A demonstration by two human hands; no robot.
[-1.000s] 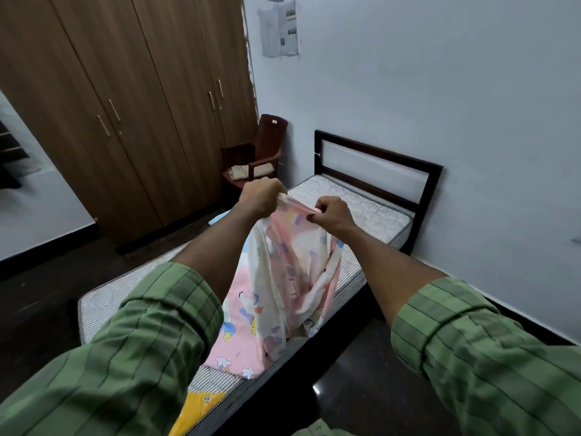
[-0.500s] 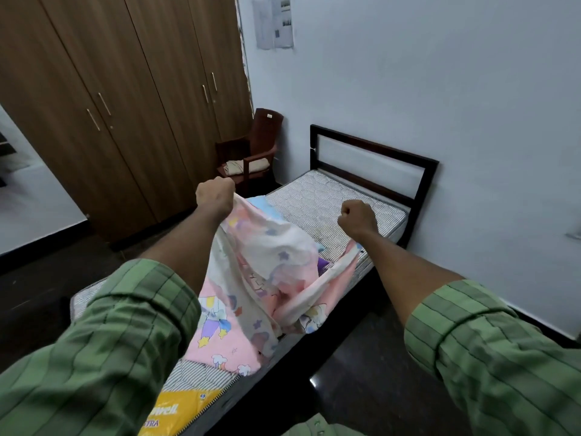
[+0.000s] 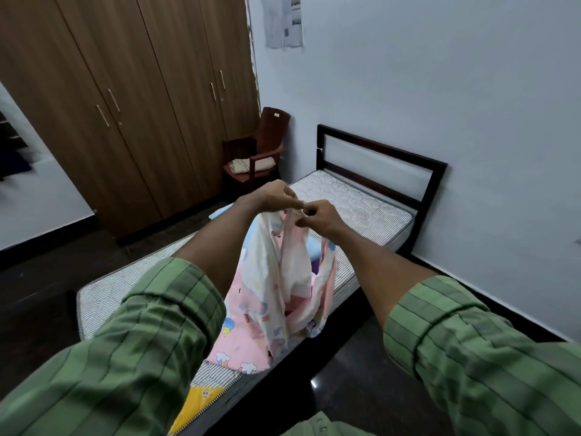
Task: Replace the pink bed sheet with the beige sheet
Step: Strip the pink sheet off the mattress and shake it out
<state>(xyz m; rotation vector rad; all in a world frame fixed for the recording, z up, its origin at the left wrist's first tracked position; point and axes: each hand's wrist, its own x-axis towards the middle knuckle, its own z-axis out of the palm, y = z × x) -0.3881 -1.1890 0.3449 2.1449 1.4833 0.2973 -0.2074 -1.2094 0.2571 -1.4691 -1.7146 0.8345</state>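
Head view — downward, close over bed (image 3: pixel 352 199)

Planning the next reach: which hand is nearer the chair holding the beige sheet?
Left hand, closer to the chair; right hand is farther right, toward the mattress.

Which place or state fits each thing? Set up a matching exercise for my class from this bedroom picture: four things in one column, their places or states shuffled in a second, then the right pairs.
Things
1. pink sheet
2. beige sheet
3. mattress
4. papers

Places or states
A. folded on the seat of the brown chair
B. stuck high on the wall
C. bare and striped, on the dark bed frame
D. bunched up, held above the bed by the left hand and right hand

Pairs: 1-D, 2-A, 3-C, 4-B
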